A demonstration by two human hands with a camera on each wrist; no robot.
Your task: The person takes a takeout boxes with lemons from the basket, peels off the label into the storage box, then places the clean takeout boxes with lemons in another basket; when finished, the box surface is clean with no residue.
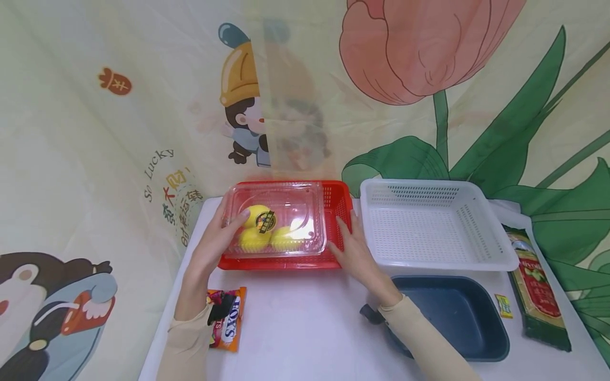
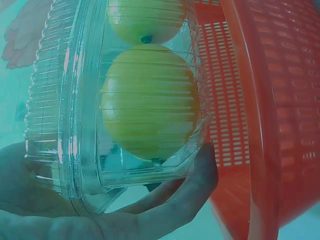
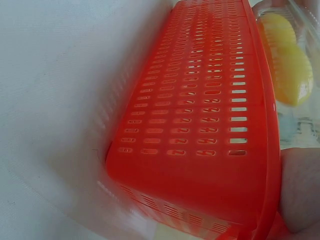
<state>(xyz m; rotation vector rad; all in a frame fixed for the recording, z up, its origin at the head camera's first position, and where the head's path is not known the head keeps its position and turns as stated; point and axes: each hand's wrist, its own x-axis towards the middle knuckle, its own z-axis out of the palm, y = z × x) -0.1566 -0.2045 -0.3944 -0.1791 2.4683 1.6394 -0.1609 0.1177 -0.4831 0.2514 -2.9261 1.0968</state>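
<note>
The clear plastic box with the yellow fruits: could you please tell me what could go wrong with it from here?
The box might tip: the left hand grips one end, while the right hand does not appear to hold the other.
The rounded yellow fruits could roll inside and upset the balance.
The box's edge might catch on the red basket, whose rim is close in the left wrist view.

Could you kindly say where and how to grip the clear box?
Probably grip the clear box by its short ends, from left and right: it lies longest sideways, the left hand holds its left end, and a gap by its right end may suit the right hand.
</note>
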